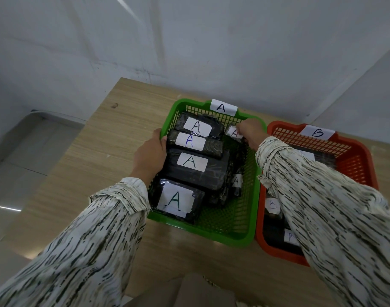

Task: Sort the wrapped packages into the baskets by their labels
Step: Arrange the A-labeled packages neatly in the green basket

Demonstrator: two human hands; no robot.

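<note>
Beyond the sleeves [79, 240], a long package [213, 147] is gripped by the left hand [149, 155], a small package [231, 132] pinched by the right hand [252, 132].

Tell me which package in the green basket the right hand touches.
The small package in the far right corner of the green basket: fingers of the right hand pinch it, partly hiding its label. The others lie left or nearer.

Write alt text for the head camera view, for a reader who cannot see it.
A person's right hand pinches a small black package labelled A at the far side of a green basket of A packages, while the left hand lies over its left rim. Beside it, a red basket labelled B holds B packages.
</note>
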